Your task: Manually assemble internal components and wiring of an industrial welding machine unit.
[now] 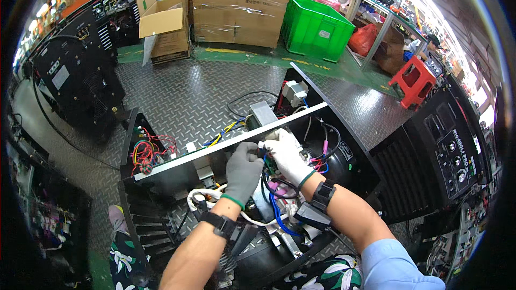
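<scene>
An open black machine chassis [156,193] lies before me, a pale-edged divider [185,159] running across it. Over its middle, just on my side of the divider, my two gloved hands meet. My left hand [244,174], in a grey glove, has thumb and fingers closed together. My right hand [287,158], in a white glove, pinches right beside them. A small pale piece shows between the fingertips, too covered to name. Below the hands hang black cables and blue wires [277,215]. A thick white cable [193,198] curls near my left wrist.
Red wires [148,153] bunch at the chassis's left. A grey block-shaped component [263,113] stands beyond the divider. Black machines flank me, one with a control panel [454,153] at right. Farther off are cardboard boxes [236,8], a green crate [317,29] and a red stool [414,80].
</scene>
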Demonstrator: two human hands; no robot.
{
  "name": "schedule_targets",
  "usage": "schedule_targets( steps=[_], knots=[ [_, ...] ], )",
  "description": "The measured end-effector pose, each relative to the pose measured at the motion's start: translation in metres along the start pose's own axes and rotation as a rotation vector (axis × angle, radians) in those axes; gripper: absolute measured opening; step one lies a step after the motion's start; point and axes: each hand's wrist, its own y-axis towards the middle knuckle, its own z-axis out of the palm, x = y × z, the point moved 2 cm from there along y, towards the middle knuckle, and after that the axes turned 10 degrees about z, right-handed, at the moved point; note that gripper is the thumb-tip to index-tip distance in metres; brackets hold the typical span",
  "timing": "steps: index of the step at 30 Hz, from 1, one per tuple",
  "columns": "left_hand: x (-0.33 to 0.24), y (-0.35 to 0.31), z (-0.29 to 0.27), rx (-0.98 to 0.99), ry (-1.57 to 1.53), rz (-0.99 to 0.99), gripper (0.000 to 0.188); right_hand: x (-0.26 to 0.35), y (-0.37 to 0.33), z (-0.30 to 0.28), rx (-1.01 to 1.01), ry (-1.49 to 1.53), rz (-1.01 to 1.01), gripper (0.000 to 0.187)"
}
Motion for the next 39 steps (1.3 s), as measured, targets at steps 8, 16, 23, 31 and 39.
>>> schedule_targets(
  steps=[8,16,23,31,39],
  knots=[
    [-0.002,-0.007,-0.044,0.039,-0.458,-0.122,0.034,0.009,0.006,-0.018,0.217,0.140,0.114,0.017],
    [0.007,-0.018,-0.044,0.099,0.107,0.036,0.027,0.083,-0.034,-0.053,0.400,-0.190,0.094,0.027],
    [0.005,-0.037,-0.044,0.044,0.322,0.314,0.024,0.096,-0.055,-0.050,0.454,-0.244,-0.023,0.029],
    [-0.018,-0.052,-0.030,0.208,0.581,0.658,0.029,0.076,-0.052,-0.064,0.349,0.736,0.008,0.034],
    [-0.017,-0.033,-0.015,0.192,0.537,0.484,0.024,0.100,-0.065,-0.071,0.626,0.110,0.138,0.034]
  ],
)
